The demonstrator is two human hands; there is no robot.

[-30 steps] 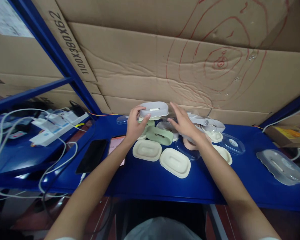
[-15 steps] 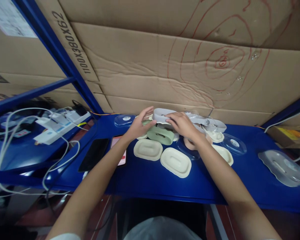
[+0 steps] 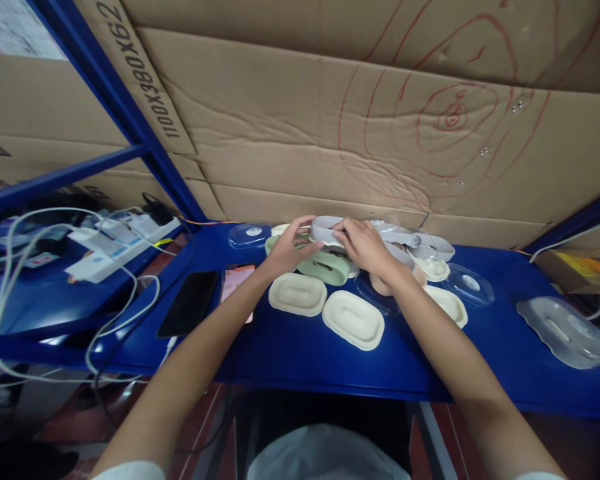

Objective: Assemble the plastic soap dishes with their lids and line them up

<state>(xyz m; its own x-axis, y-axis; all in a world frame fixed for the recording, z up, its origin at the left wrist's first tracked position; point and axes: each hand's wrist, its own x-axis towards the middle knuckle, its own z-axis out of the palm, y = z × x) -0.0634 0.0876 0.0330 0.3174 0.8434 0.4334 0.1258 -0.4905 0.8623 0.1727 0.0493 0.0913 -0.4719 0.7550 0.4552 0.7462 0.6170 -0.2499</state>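
A grey oval ring-like piece [image 3: 325, 230] is between my two hands at the back of the blue table. My left hand [image 3: 291, 250] is at its left side, fingers apart, thumb pointing right. The fingers of my right hand [image 3: 363, 243] are bent over its right end and closed on it. Under and in front of it lies a green oval piece [image 3: 327, 268]. Two cream oval trays [image 3: 297, 295] [image 3: 353, 320] lie nearer me. A peach piece [image 3: 383, 283] is partly hidden beneath my right wrist.
Clear plastic lids [image 3: 250, 235] [image 3: 469, 285] [image 3: 565, 332] lie left and right. A black phone [image 3: 189, 303] and a lit phone [image 3: 237, 283] are at left, near a power strip [image 3: 123, 247]. Cardboard [image 3: 280, 120] stands behind the table [image 3: 290, 367].
My left hand has moved slightly right, closer to the grey piece. The whole view has shifted a little, and more of the lit phone shows.
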